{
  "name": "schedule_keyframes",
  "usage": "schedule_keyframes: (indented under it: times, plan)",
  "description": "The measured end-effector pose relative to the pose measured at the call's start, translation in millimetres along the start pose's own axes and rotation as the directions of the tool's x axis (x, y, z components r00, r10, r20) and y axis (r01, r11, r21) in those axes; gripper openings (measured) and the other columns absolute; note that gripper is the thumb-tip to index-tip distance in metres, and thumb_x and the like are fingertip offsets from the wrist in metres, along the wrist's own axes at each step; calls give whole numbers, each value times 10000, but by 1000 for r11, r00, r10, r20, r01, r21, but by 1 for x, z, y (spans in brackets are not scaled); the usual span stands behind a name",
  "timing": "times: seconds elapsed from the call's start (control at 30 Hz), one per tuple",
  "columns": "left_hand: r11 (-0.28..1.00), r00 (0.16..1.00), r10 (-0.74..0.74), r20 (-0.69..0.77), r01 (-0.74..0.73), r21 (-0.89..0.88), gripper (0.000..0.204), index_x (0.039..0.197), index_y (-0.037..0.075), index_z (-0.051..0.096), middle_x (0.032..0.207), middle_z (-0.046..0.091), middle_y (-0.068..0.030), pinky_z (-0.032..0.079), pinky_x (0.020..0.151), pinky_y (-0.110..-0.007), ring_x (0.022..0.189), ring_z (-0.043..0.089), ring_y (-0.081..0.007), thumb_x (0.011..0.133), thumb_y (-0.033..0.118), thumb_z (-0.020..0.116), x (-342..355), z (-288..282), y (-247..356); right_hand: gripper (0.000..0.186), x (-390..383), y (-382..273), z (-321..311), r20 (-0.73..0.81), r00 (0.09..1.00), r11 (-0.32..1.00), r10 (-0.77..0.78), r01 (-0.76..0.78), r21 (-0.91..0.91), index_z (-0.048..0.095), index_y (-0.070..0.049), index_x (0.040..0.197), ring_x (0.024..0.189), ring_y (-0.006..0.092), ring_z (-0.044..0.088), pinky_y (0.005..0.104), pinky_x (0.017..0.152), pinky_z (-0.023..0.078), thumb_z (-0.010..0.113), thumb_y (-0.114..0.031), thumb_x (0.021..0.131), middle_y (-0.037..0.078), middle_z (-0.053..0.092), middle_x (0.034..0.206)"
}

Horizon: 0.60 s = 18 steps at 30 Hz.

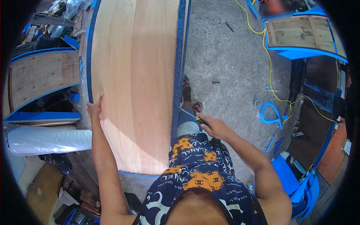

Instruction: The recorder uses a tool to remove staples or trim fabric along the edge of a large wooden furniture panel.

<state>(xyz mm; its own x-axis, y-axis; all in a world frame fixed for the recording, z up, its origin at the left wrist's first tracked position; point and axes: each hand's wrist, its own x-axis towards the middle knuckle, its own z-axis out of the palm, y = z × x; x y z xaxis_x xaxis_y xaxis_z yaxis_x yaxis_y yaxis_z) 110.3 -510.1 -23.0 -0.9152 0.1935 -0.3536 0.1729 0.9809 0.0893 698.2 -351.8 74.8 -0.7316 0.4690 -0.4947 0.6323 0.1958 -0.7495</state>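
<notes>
head view: got the left hand (96, 108) on the left edge of a long wooden panel (131, 56) stretching straight out ahead, with thumb (100, 99) over the face and fingers (90, 108) bent outside the edge, can't tell if pinching it. got the right hand's fingers (210, 128) folded round a thin tool (188, 113), with the tip near the dark blue strip (178, 75) along the panel's right edge.

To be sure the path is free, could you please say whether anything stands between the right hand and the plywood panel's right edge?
The thin metal tool in the right hand points across the gap toward the panel's dark blue right edge; the person's leg shows behind it. Nothing else visible stands between.
</notes>
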Motion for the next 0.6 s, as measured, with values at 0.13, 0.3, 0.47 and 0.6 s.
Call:
schedule_keyframes:
  times: [0.13,0.3,0.47,0.6]
  plan:
    - [999,1000,10,-19,-11,-37,1374,1437,-68,221,1430,310,-344,227,1115,-564,1353,288,-472,526,857,672,-9,-4,6,500,-3,-20,-8,102,992,996,80,-77,-37,371,-154,1462,970,381,622,441,852,491,446,-280,984,205,637,1006]
    - [998,999,-50,1,50,-38,1367,1458,-24,210,1463,270,-321,181,1090,-657,1368,263,-470,521,854,677,-10,-5,10,475,-1,-30,-10,75,994,996,84,-82,-32,408,-166,1447,948,376,632,439,836,498,447,-276,986,195,648,992]
    - [998,998,-63,25,63,-31,1361,1470,4,207,1479,257,-302,163,1087,-677,1376,251,-468,517,855,677,-8,-4,10,476,1,-43,-12,67,992,992,110,-106,-62,433,-182,1432,883,387,650,460,801,511,474,-256,963,194,673,943]
    - [997,997,-72,29,73,-33,1373,1480,17,197,1484,259,-291,178,1087,-671,1379,251,-467,509,859,677,-14,-8,15,469,4,-53,-20,112,979,974,169,-149,-173,448,-204,1428,871,363,659,430,799,520,496,-236,963,189,674,974]
